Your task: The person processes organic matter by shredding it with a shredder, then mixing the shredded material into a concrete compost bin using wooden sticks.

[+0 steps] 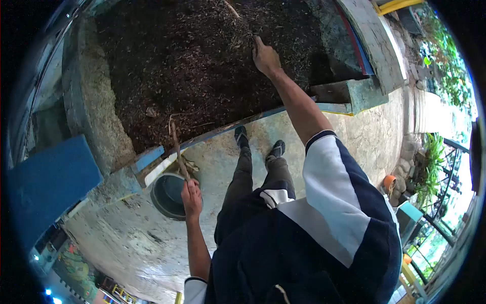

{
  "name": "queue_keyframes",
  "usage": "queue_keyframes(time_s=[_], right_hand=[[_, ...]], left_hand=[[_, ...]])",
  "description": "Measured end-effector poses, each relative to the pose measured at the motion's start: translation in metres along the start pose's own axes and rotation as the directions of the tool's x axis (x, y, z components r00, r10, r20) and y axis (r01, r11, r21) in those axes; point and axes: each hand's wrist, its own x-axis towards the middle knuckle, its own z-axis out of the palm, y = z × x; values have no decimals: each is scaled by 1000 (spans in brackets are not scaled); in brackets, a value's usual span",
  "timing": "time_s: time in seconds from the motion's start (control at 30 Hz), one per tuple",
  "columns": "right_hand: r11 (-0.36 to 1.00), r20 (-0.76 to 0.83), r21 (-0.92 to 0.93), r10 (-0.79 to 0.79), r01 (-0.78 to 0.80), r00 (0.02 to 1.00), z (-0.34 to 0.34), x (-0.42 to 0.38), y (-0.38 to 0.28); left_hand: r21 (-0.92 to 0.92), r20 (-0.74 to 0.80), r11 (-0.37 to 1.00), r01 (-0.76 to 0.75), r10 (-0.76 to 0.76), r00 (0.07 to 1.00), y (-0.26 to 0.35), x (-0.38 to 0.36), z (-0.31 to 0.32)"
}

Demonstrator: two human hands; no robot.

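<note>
My left hand [191, 198] is wrapped round the end of a brown wooden stick [178, 152]. The stick slants over the front edge of a raised bed, and its far end rests at the dark soil [177, 66]; I cannot make out a tool head there. Deeper in the bed, my right hand [267, 58] reaches down to the soil surface, index finger extended and the other fingers curled in. Whatever lies under its fingertips is hidden. Just beyond it is a thin pale twig [232, 8] among dry plant bits.
Below my left hand a dark round bucket [161, 200] stands on the concrete floor [136, 238]. Concrete walls [91, 96] and a painted board edge [238, 123] bound the bed. A blue panel [55, 187] is at left; a clay pot [389, 183] and plants are at right.
</note>
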Motion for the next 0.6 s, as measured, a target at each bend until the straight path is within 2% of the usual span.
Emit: queue_keyframes(time_s=[0.03, 0.1, 0.17, 0.23, 0.3, 0.37, 0.43, 0.47, 0.53, 0.6], right_hand=[[1000, 3, -1, -12, 12, 1000, 7, -6, -4], [970, 88, 134, -218, 205, 972, 22, -23, -15], [942, 352, 39, -324, 333, 878, 50, -52, -55], [950, 397, 38, -299, 309, 868, 56, -95, -113], [948, 400, 158, -317, 276, 860, 88, -123, -140], [919, 571, 175, -386, 352, 725, 67, -146, -178], [786, 617, 152, -549, 599, 564, 101, -176, -191], [780, 617, 149, -554, 608, 559, 112, -191, -198], [813, 548, 192, -554, 549, 627, 123, -213, -208], [784, 552, 179, -580, 594, 599, 125, -216, -206]], left_hand=[[-8, -9, 1000, -2, 2, 1000, 3, 4, 4], [-1, -1, 1000, -28, 28, 1000, 9, 7, 7], [-36, -29, 998, -49, 48, 998, 15, 11, 8], [-71, -53, 995, -71, 67, 996, 22, 16, 9], [-20, -89, 989, -149, 147, 985, 28, 18, 5], [-49, -132, 991, -122, 115, 985, 35, 21, 8], [-199, -298, 966, -163, 99, 949, 43, 20, 25], [-234, -315, 957, -174, 95, 944, 43, 17, 27], [-274, -327, 945, -177, 81, 941, 42, 6, 27], [-306, -326, 937, -169, 64, 943, 38, -7, 25]])
